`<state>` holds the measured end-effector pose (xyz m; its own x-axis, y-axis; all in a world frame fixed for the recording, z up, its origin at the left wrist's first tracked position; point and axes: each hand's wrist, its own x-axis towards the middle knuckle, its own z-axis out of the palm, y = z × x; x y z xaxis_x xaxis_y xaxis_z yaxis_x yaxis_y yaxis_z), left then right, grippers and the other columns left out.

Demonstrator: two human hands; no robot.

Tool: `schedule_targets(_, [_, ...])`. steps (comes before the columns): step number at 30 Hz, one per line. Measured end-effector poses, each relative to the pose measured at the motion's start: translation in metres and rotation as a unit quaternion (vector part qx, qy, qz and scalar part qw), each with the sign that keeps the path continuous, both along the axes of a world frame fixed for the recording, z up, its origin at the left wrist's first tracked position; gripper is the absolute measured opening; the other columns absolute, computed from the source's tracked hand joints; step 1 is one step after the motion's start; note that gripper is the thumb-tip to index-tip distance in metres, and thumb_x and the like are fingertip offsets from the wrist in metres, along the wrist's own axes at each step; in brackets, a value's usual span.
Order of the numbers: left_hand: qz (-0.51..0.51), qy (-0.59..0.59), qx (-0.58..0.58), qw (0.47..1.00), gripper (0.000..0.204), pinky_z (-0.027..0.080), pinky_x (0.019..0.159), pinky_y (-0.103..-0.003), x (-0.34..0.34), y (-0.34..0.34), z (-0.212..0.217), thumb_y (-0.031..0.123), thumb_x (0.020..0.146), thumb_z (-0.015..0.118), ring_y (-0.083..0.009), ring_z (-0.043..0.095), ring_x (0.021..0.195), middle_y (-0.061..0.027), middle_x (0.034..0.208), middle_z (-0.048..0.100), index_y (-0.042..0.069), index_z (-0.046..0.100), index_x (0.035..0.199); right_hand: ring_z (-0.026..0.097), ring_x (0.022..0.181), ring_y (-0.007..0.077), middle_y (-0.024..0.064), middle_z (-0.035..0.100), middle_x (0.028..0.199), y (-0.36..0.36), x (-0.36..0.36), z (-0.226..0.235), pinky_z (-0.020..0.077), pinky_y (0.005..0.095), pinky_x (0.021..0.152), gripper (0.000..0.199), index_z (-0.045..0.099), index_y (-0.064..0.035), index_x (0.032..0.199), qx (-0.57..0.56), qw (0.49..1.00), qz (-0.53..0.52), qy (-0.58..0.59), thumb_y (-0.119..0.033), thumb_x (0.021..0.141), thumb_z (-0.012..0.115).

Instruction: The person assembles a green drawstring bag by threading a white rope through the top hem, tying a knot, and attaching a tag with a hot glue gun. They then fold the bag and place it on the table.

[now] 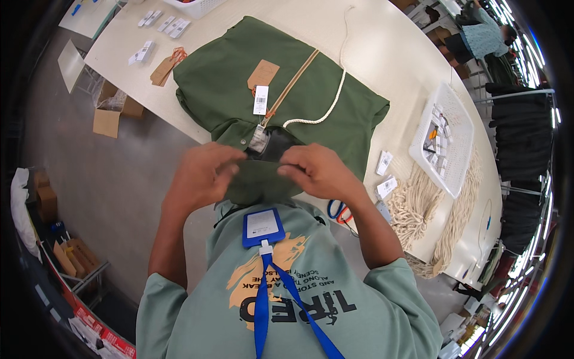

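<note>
A dark green jacket [215, 69] lies on the white table, its collar end toward me. My left hand [203, 173], slightly blurred, curls its fingers and thumb around the left edge of the jacket's raised collar or hood flap [263, 182]. At the flap's right edge, my right hand [317, 170] pinches the fabric between thumb and fingers. Between my hands the dark lining and a white neck label [259, 140] show. A brown paper tag [263, 74] and a white barcode tag [260, 100] lie beside the zipper [293, 84]. White cord [335, 99] extends from the neck opening.
Scissors [338, 211] lie near my right forearm. To the right are white tags [384, 162], a white plastic basket [466, 128] holding tags, and cream cord bundles [412, 206]. Brown tags [162, 70] and white tag stacks [173, 27] sit at the far left. An open carton [106, 122] stands below.
</note>
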<state>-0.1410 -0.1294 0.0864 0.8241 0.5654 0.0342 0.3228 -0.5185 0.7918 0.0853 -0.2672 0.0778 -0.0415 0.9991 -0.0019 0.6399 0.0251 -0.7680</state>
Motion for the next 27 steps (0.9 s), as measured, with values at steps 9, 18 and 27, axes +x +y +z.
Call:
schedule_targets(9, [-0.113, 0.084, -0.107, 0.984, 0.011, 0.049, 0.062, -0.036, -0.013, 0.020, 0.035, 0.006, 0.084, 0.075, -0.0274, 0.064, 0.069, -0.0117, 0.080, 0.068, 0.003, 0.072, 0.094, 0.060, 0.071, 0.0343, 0.0095, 0.063, 0.079, 0.024, -0.039, 0.009, 0.0472, 0.0451, 0.065, 0.026, 0.063, -0.0075, 0.082, 0.078, 0.995, 0.019, 0.062, -0.028, 0.097, 0.067])
schedule_targets(18, [-0.123, -0.042, -0.098, 0.987, 0.011, 0.047, 0.064, -0.035, -0.071, 0.033, 0.053, 0.000, 0.080, 0.074, -0.0284, 0.063, 0.071, -0.0115, 0.078, 0.064, -0.001, 0.066, 0.088, 0.055, 0.060, 0.0316, 0.0131, 0.054, 0.062, 0.068, -0.004, -0.071, 0.0430, 0.0457, 0.062, 0.048, 0.055, -0.0048, 0.065, 0.006, 0.981, -0.130, 0.145, -0.038, 0.100, 0.060])
schedule_targets(27, [-0.146, -0.026, -0.143, 0.979, 0.014, 0.049, 0.069, -0.033, -0.057, 0.042, 0.049, -0.004, 0.080, 0.074, -0.0245, 0.065, 0.077, -0.0124, 0.084, 0.068, -0.004, 0.067, 0.092, 0.060, 0.095, 0.0306, 0.0091, 0.066, 0.094, 0.069, 0.018, -0.092, 0.0503, 0.0434, 0.082, 0.021, 0.071, -0.0074, 0.091, 0.187, 0.942, -0.275, 0.048, -0.025, 0.099, 0.063])
